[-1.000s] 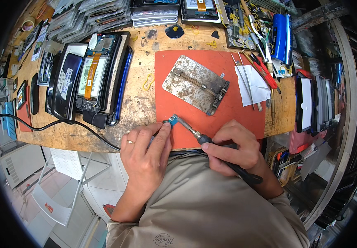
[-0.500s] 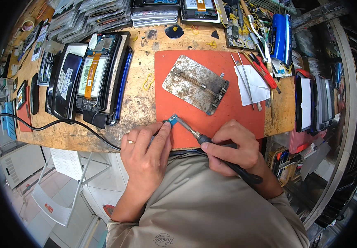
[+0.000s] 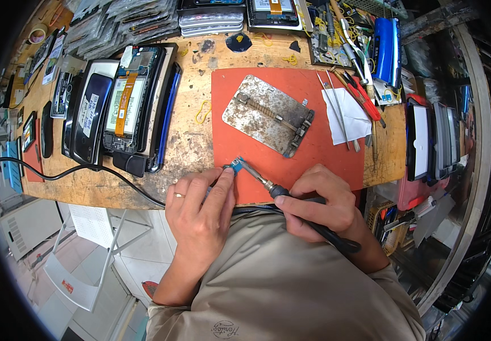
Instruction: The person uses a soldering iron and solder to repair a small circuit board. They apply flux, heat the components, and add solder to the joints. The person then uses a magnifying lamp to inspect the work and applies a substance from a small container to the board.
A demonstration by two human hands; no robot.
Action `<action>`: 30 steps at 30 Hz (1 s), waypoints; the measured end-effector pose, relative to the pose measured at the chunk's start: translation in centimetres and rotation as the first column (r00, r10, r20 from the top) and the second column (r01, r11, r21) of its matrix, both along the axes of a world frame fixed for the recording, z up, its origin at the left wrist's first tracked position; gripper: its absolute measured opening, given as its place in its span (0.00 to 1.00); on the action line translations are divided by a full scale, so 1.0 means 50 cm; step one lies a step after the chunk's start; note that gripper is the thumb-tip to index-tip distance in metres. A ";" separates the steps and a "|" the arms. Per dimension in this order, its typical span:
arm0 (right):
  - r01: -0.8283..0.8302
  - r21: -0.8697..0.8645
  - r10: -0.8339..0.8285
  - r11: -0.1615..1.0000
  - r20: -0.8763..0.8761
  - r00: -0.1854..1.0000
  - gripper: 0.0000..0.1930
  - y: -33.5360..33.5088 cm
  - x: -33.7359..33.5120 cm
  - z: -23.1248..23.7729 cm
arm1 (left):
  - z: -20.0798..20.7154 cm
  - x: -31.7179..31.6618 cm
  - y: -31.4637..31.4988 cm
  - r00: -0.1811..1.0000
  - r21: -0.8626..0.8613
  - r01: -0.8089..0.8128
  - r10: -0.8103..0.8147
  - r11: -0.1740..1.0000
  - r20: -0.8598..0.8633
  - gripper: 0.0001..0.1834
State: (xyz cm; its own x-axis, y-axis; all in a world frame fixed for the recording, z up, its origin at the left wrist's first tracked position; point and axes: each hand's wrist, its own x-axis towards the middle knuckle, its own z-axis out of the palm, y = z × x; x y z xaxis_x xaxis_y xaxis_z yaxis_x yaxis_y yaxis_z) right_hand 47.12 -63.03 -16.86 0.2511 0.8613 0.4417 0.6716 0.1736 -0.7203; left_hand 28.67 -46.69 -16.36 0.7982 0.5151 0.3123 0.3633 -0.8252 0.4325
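Note:
Between the fingertips of my left hand is a small blue circuit board, held near the front edge of the red mat. My right hand is closed round the black handle of a soldering iron. The iron's metal tip meets the board's upper right part; whether it touches is too small to tell. Just beyond lies a stained metal board holder with a spring-loaded rod and a clamp at its right end.
Tweezers rest on a white paper sheet at the right, beside red-handled pliers. Opened phones stand at the left. A black cable crosses the table's front left. Bagged parts are piled at the back.
Almost nothing differs. Both hands, the board and the iron keep practically the same place, and the whole view has shifted very slightly.

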 end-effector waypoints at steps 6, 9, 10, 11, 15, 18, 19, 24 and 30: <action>0.002 -0.002 -0.002 1.000 0.014 1.000 0.22 -0.004 0.000 0.005 | 0.000 -0.001 0.000 1.000 0.008 -0.001 0.001 1.000 0.004 0.18; 0.004 0.001 -0.004 1.000 0.006 1.000 0.23 0.000 -0.001 0.001 | -0.001 -0.001 0.000 1.000 0.006 0.000 0.000 1.000 0.008 0.18; 0.006 0.005 -0.006 1.000 0.007 1.000 0.23 0.002 -0.002 -0.001 | -0.002 -0.001 0.000 1.000 -0.002 -0.006 0.006 1.000 0.005 0.18; 0.007 0.009 -0.007 1.000 0.008 1.000 0.23 0.002 -0.002 -0.001 | -0.002 -0.002 0.001 1.000 0.004 0.001 -0.001 1.000 0.011 0.18; 0.001 -0.001 -0.001 1.000 0.009 1.000 0.22 -0.011 0.001 0.012 | 0.000 -0.002 0.001 1.000 -0.004 0.000 0.000 1.000 0.013 0.18; 0.040 0.046 -0.040 0.998 -0.005 0.999 0.20 -0.015 0.003 0.014 | 0.000 0.001 0.001 0.999 -0.023 -0.007 0.008 1.000 0.044 0.17; 0.069 0.070 -0.068 0.995 -0.014 0.998 0.20 -0.010 0.004 0.009 | 0.000 0.002 0.001 0.998 -0.039 -0.017 0.019 0.999 0.052 0.16; 0.147 0.045 -0.143 0.988 -0.085 0.986 0.16 0.011 0.003 -0.016 | 0.000 -0.006 0.011 0.993 0.022 -0.032 0.029 0.999 0.115 0.16; 0.150 -0.143 -0.182 0.978 -0.243 0.953 0.11 -0.037 0.013 0.029 | 0.003 -0.015 0.019 0.993 0.013 -0.030 0.028 0.999 0.113 0.14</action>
